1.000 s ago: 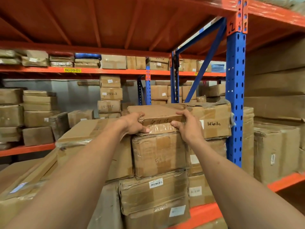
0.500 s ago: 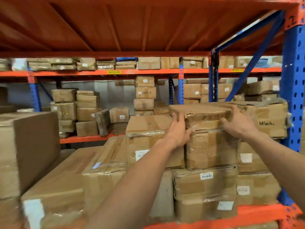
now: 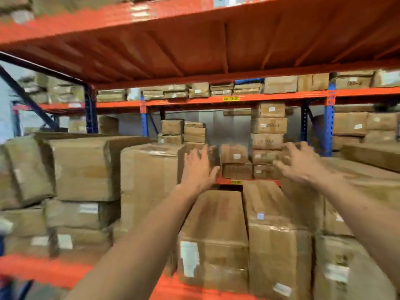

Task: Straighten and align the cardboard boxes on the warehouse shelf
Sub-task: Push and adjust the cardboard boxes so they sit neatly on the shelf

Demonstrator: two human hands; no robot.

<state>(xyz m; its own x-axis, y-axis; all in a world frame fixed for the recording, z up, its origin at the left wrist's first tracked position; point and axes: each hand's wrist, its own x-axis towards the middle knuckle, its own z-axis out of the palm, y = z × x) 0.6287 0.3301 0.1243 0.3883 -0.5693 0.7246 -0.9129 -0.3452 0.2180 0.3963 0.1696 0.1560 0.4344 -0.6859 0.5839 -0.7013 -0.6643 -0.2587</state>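
Brown cardboard boxes fill the orange shelf in front of me. Two long boxes lie side by side pointing away: the left long box (image 3: 213, 226) and the right long box (image 3: 275, 230). A tall box (image 3: 149, 180) stands to their left. My left hand (image 3: 198, 167) is raised with fingers spread, just right of the tall box's upper corner, holding nothing. My right hand (image 3: 300, 163) hovers open above the far end of the right long box, fingers apart and empty. The picture is blurred by motion.
The orange shelf beam (image 3: 54, 271) runs along the bottom. An orange deck (image 3: 216, 46) hangs overhead. Large stacked boxes (image 3: 82, 169) sit at the left. A rear rack holds small box stacks (image 3: 268, 126) behind blue uprights (image 3: 329, 126).
Both hands have let go of the small top box at the right. The view has swung left along the shelf, and the hands now hover open over the long boxes.
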